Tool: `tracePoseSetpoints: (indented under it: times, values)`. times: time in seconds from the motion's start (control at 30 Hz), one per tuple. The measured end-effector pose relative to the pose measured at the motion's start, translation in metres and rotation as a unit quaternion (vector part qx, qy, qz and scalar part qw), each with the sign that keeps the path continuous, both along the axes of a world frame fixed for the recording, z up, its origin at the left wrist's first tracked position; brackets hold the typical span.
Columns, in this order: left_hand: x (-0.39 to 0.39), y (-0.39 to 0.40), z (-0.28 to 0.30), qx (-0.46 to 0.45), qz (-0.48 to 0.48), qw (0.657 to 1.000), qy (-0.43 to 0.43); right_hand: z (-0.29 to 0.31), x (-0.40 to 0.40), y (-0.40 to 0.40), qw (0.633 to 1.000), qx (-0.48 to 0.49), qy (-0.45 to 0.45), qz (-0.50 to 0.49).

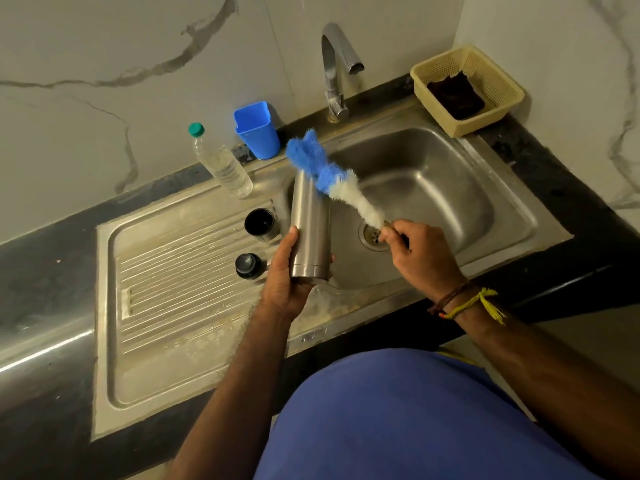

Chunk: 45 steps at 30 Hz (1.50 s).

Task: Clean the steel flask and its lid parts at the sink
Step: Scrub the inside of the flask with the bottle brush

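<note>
Fingers of the left hand [287, 271] curl round the lower end of the steel flask [310, 230], thumb lying up its left side, palm under its base, the forearm reaching in from below. That flask is held over the left edge of the sink [450, 188], tilted so its mouth points away toward the wall. Right hand [419, 254], wrist bent and tied with a yellow thread and a dark band, pinches the thin handle of the bottle brush [332, 178] between thumb and curled fingers, over the drain [372, 237]. Its blue and white bristles slant up to the left, crossing the flask's mouth end; whether they sit inside the opening cannot be told. On the ribbed draining board [166, 282], just left of the flask, stand a dark cup-shaped lid [259, 224] and, nearer, a round dark stopper [247, 266]. Behind are a yellow basket [502, 98] with a dark cloth, a tap [334, 67], a blue tumbler [258, 133] and a clear plastic bottle [221, 164].
</note>
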<state>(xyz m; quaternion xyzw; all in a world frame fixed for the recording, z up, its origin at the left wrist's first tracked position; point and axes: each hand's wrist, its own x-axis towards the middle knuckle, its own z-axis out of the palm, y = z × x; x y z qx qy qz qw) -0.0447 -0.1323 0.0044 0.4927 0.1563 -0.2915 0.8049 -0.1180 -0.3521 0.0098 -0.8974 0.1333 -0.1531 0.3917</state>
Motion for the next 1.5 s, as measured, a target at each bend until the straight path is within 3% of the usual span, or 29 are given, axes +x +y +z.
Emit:
tracePoseSetpoints:
  times: [0.17,0.43,1.0,1.13,1.5]
  values:
    - [0.010,-0.002,0.006,0.015,-0.012,1.000,-0.008,-0.010,-0.015,0.009,0.999,0.038,-0.010,0.001]
    - [0.035,-0.007,0.014,-0.005,-0.031,1.000,0.001,-0.011,-0.027,0.013,0.998,0.007,-0.036,0.041]
    - [0.061,-0.019,0.026,-0.043,0.035,0.998,0.029,-0.015,-0.043,0.007,0.994,0.018,-0.041,0.102]
    - [0.051,-0.014,0.026,-0.076,0.034,0.995,0.053,-0.015,-0.039,0.001,0.997,0.036,-0.053,0.032]
    - [0.019,-0.010,0.019,-0.043,-0.011,0.998,0.038,-0.012,-0.023,0.006,0.999,-0.003,-0.036,0.037]
